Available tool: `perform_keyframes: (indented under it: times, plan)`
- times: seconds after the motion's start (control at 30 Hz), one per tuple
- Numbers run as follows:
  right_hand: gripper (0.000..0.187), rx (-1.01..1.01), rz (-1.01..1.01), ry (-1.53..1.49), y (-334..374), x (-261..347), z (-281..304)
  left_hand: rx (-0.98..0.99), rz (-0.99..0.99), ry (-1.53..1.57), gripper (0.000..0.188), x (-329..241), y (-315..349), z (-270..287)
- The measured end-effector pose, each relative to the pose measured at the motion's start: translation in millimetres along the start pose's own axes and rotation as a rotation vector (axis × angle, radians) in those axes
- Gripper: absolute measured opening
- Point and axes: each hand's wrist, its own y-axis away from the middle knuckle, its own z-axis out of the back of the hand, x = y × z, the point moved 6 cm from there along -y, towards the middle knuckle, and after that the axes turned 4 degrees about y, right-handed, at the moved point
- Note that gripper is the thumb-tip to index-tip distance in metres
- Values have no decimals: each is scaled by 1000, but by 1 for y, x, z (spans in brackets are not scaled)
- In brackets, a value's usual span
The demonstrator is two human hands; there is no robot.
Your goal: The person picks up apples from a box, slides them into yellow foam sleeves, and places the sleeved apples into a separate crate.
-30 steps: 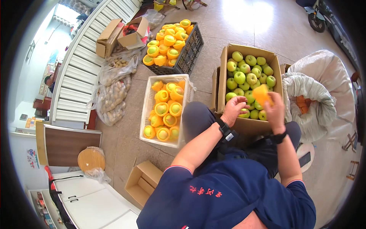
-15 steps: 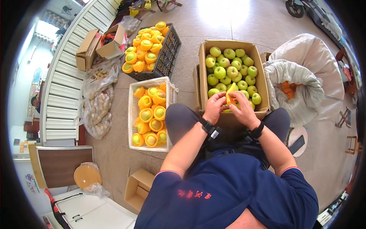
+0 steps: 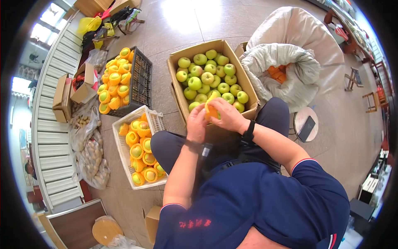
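Note:
My left hand (image 3: 196, 123) and my right hand (image 3: 226, 114) meet over the near edge of a cardboard box (image 3: 173, 68) full of green apples (image 3: 195, 83). Between them they hold one fruit with an orange foam net sleeve (image 3: 211, 110) around it; most of the fruit is hidden by my fingers. A white crate (image 3: 120, 146) at my left knee holds several fruits wrapped in orange net sleeves. A black crate (image 3: 140, 83) farther away is piled with more wrapped fruit.
A large white sack (image 3: 286, 58) with orange net sleeves (image 3: 277, 69) inside stands to my right. Small cardboard boxes (image 3: 62, 97), bags of produce (image 3: 93, 155) and a roller conveyor (image 3: 49, 141) lie along the left. A dark flat object (image 3: 307, 128) rests on a round stool.
My hands came back from above the apple box toward my lap, and the orange sleeve that my right hand held up is now wrapped around a fruit between both hands.

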Motion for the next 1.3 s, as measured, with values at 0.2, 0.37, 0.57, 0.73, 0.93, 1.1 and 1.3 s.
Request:
perform_keyframes:
  times: [0.2,0.37,0.57,0.73,0.93,1.1,1.3]
  plan:
    - [46,12,3,20,1,-4,7,23,9,-11,30,3,-4,-6]
    - [38,7,-89,-18,3,-13,5,21,-18,-134,38,0,0,-16]
    - [29,0,-121,-15,2,-20,-3,16,-83,-203,43,5,-6,-2]
    - [33,14,-48,40,3,-11,-5,-58,-117,-279,45,8,-10,0]
    - [38,-33,-60,155,1,-9,-2,-106,-81,-264,29,8,-7,5]
    - [33,-84,-125,251,3,-22,6,-155,-44,-252,22,3,2,-2]
    - [29,-93,-203,228,8,-36,5,-210,60,-11,22,0,7,-2]
